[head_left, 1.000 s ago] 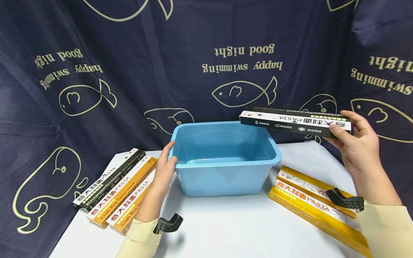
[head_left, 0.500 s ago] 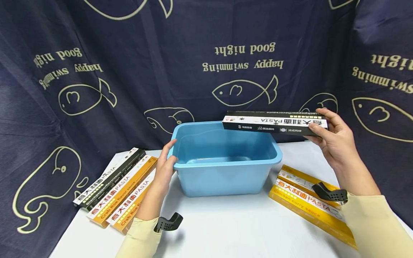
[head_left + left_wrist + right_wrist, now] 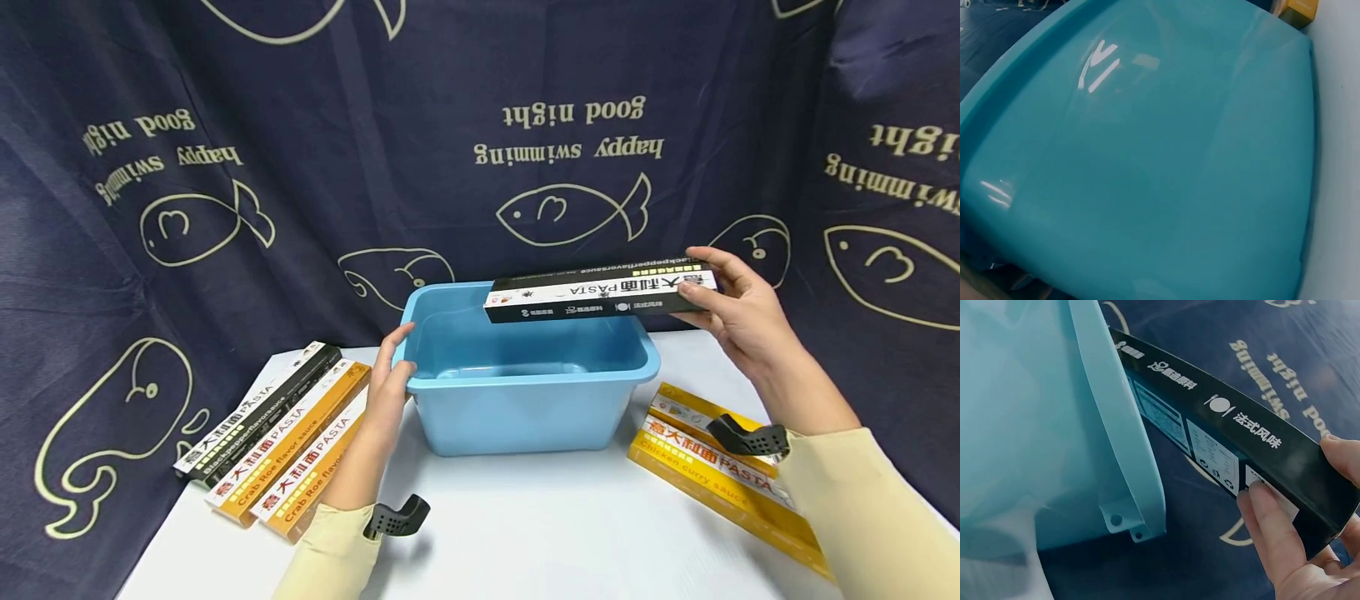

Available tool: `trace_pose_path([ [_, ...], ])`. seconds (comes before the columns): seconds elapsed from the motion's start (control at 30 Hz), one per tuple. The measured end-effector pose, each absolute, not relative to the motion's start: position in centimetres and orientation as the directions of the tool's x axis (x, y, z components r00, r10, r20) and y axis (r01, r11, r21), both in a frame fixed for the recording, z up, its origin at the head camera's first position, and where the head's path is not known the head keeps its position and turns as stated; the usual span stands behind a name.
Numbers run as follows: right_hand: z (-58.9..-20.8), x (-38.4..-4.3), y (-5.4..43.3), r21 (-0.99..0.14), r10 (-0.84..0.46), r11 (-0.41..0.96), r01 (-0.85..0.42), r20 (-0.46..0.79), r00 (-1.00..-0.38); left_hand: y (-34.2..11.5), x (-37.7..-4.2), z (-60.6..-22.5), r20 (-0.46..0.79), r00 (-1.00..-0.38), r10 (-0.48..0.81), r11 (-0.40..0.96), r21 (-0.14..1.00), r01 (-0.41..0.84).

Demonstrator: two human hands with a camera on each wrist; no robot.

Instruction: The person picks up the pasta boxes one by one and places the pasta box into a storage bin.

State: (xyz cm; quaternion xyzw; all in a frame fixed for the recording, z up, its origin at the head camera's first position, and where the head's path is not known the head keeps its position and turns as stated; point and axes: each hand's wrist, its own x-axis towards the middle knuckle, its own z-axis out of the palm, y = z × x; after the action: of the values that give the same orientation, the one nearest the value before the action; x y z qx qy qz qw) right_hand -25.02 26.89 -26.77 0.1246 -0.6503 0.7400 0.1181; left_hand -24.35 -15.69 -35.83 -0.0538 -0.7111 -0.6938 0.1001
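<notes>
A black and white box of black pepper pasta (image 3: 592, 293) hangs above the right part of a blue plastic bin (image 3: 517, 417). My right hand (image 3: 742, 312) grips the box by its right end, thumb on the near side. In the right wrist view the pasta box (image 3: 1229, 419) shows its printed underside, with fingers (image 3: 1269, 519) pressed against it. At the bin's left edge my left hand (image 3: 386, 387) holds the rim between thumb and fingers. Only the bin's wall (image 3: 1160, 150) fills the left wrist view; most of that hand is hidden there.
To the left lie another black pasta box (image 3: 258, 417) and two orange crab roe pasta boxes (image 3: 292, 442) (image 3: 318, 467), side by side. Yellow chicken curry pasta boxes (image 3: 720, 483) lie at the right, partly under my right forearm. A dark blue fish-print cloth (image 3: 420, 125) hangs behind the white table (image 3: 510, 533).
My right hand has carried the black pasta box leftward, from beyond the bin's right rim to over its opening. My left hand stays on the rim.
</notes>
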Motion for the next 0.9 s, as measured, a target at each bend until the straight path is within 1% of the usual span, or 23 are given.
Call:
trace_pose_path([
  [0.1,-26.4,-25.5,26.4,-0.950,-0.006,-0.087,-0.300,0.302,-0.953,-15.6,-24.4,-36.2,0.248,-0.966,-0.069,0.022,0.969,0.247],
  [0.27,-25.9,-26.4,25.7,-0.968,-0.028,-0.070,-0.241,0.243,-0.970,-15.5,-24.4,-36.4,0.280,-0.957,-0.073,0.013,0.960,0.280],
  [0.57,-25.2,-28.4,23.7,-0.989,-0.042,0.041,-0.143,0.141,-0.989,-15.5,-24.3,-36.4,0.278,-0.956,-0.091,0.024,0.961,0.277],
  [0.9,-24.9,-30.0,22.0,-0.985,-0.091,0.121,-0.120,0.109,-0.990,-15.4,-24.2,-36.4,0.281,-0.956,-0.090,0.033,0.960,0.279],
])
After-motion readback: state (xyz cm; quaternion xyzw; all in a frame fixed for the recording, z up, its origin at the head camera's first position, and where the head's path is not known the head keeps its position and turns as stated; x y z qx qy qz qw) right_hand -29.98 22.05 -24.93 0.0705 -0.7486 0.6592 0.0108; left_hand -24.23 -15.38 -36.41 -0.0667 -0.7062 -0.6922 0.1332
